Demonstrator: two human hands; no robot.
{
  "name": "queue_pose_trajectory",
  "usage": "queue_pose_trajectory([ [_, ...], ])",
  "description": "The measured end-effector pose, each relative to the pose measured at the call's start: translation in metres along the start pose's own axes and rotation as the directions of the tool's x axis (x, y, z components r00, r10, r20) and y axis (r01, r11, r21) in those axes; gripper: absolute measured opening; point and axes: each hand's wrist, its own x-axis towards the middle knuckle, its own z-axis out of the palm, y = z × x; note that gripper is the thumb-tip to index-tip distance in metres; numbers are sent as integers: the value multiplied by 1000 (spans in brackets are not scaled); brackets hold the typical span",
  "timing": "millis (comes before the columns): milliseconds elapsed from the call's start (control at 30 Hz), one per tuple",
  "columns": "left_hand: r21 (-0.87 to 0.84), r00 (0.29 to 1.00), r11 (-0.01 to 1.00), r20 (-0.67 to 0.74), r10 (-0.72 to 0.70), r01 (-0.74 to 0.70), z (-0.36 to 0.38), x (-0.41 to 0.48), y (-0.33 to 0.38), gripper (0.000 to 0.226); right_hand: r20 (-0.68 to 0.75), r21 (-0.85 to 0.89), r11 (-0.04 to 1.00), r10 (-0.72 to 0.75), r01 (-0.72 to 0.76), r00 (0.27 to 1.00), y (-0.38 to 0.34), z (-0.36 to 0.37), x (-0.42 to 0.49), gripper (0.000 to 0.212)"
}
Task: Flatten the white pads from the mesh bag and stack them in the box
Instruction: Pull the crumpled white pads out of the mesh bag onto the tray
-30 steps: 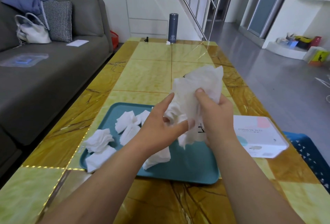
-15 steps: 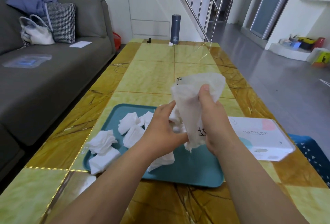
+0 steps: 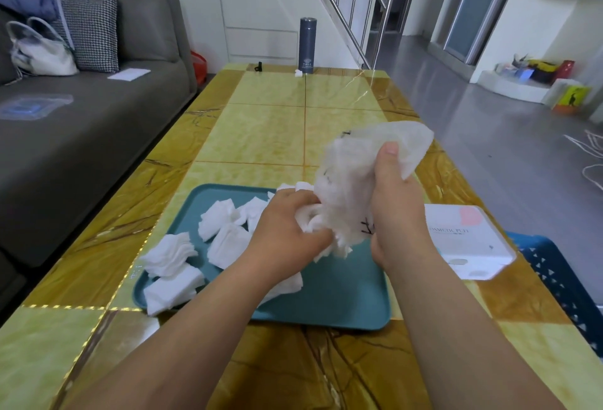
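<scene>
Right hand (image 3: 394, 213) gripped bag (image 3: 352, 174) above tray (image 3: 342, 292); left hand (image 3: 287, 230) clutched pads (image 3: 311, 217) at its mouth. Likely pulling-out step; next, flatten them.

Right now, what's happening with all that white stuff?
A person is emptying a mesh bag over a tray. The right hand holds it up, and the left hand grips pads at its lower end. Other pads lie crumpled on the tray, not yet flattened. The box sits on the table right of the tray; no pads show in it.
</scene>
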Motion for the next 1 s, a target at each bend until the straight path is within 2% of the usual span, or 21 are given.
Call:
queue_pose_trajectory([
  [100, 25, 1000, 1000, -26, 0, 1, -3, -3, 4, 55, -197, 120, 991, -32, 56, 980, -2, -5, 5, 43],
  [200, 32, 999, 999, -47, 22, -20, -7, -5, 1, 59, -290, 144, 982, -75, 121, 954, -4, -8, 6, 34],
  [300, 117, 995, 993, -92, -26, 36, -11, -7, -1, 52, -268, 89, 970, -195, 226, 944, -3, -5, 1, 28],
  [400, 221, 982, 968, -169, -82, 118, -16, -7, 1, 46, -257, 54, 921, -361, 386, 896, -2, -4, 1, 23],
  [500, 219, 984, 968, -154, -90, 122, -19, -7, 2, 49, -225, 91, 887, -425, 453, 877, -6, -7, 3, 52],
  [567, 219, 997, 973, -32, -66, 71, -17, -7, 1, 58, -184, 83, 889, -430, 450, 884, -5, -6, 2, 61],
  [667, 229, 996, 973, 84, -7, -12, -14, -8, 3, 67, -131, 93, 895, -424, 437, 896, -3, -5, 0, 57],
  [867, 168, 1000, 986, -23, 12, -8, -21, -11, 15, 55, -140, 127, 878, -445, 461, 885, -12, -6, -1, 48],
  [1000, 137, 998, 989, -28, 64, -60, -21, -15, 18, 72, -123, 209, 883, -402, 420, 907, -17, -3, -7, 44],
])
